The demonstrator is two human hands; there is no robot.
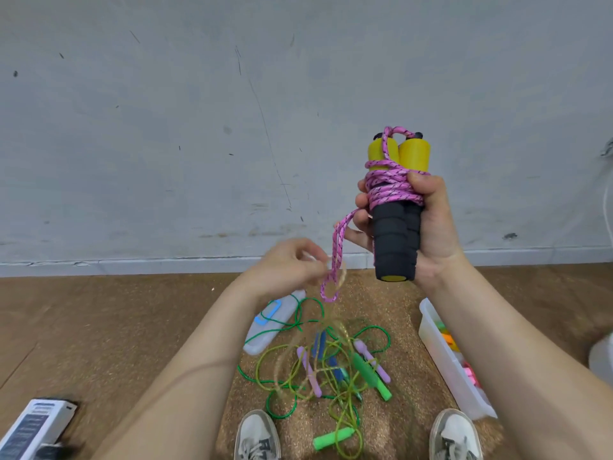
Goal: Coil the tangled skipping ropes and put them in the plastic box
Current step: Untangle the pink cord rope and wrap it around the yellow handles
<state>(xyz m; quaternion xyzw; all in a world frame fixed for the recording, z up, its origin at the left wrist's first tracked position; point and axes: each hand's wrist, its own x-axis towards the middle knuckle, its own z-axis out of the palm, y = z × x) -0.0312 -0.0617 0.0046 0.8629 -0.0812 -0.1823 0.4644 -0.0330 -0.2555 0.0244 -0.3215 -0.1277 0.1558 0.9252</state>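
Right hand (428,227): right of centre in the frame, it grips the two yellow-and-black handles (394,240) side by side, with the thumb pressing on the wound turns.
Pink rope (391,187): wound around both handles in the raised hand, not yet in the box.
Tail loop (335,260): a double length of the pink rope hangs free, down and to the left of the handles.
Left hand (288,267): in the middle of the frame, blurred, with the fingers bunched close to the tail loop and a pale strand (331,313). I cannot tell which one it pinches.
Pile of ropes (331,366): green and yellowish cords with purple, blue and green grips, tangled on the floor at lower centre.
Plastic box (441,353): on the floor at lower right, open, with some coloured things already inside. Its lid (275,323) lies to the left of the pile.
Risk, unwinding: if the thumb lifts before the tail is tucked, the turns will probably slide off the smooth yellow tops.
Risk, snagging: the pale strand rises from the pile towards the tail loop. If it is wound in together, it may drag the whole pile up.
Risk, in the box: an unsecured tail could tangle with the things in the box.
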